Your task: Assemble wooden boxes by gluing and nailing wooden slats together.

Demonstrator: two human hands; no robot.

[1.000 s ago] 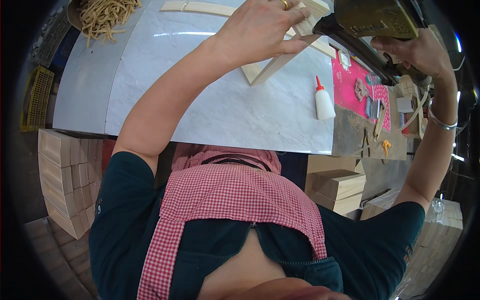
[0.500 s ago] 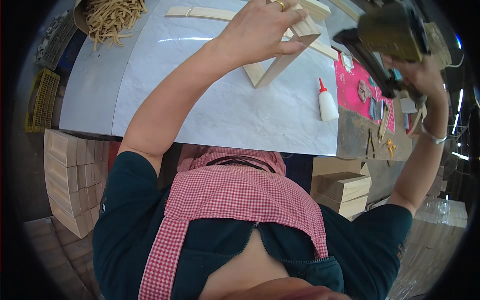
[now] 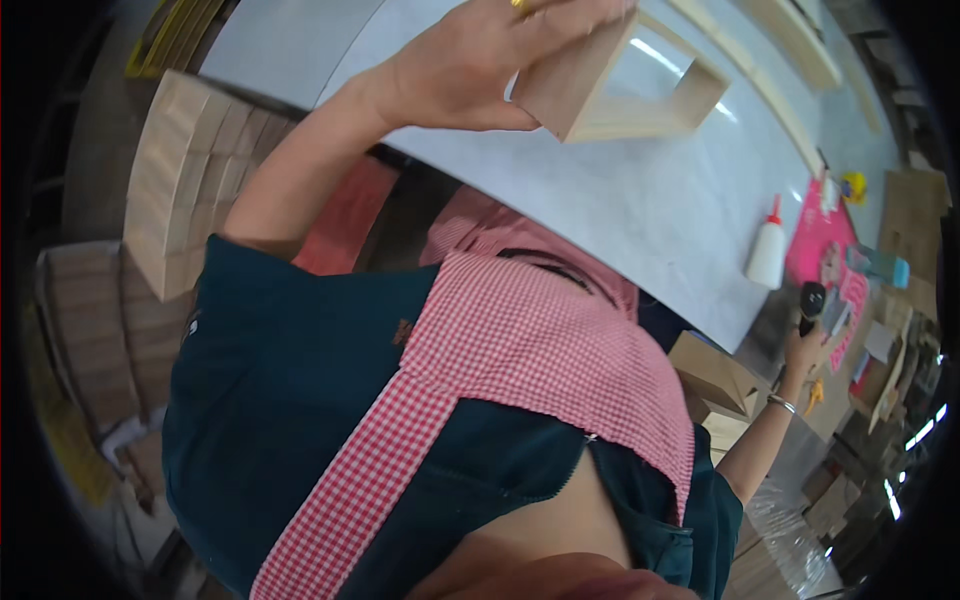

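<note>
My left hand (image 3: 490, 65) grips a pale rectangular wooden frame (image 3: 640, 125) by its near-left side. The frame is tilted over the white tabletop, and its middle is open. Far off to the right, my right hand (image 3: 803, 350) closes around a dark tool with a rounded black end (image 3: 812, 298); its full shape is too small to make out. A white squeeze bottle with a red nozzle (image 3: 767, 255) stands on the table between my two hands.
Long wood strips (image 3: 750, 75) lie across the far side of the white table (image 3: 640, 215). A pink mat (image 3: 815, 235) with small items is at the right. Stacked wooden boxes (image 3: 185, 190) stand at left; a cardboard box (image 3: 715, 370) sits below the table's right edge.
The view has turned, shifting the table rightward. My left hand has lifted and tilted the wooden frame. My right hand has lowered; the nail gun it held up is no longer plainly visible.
</note>
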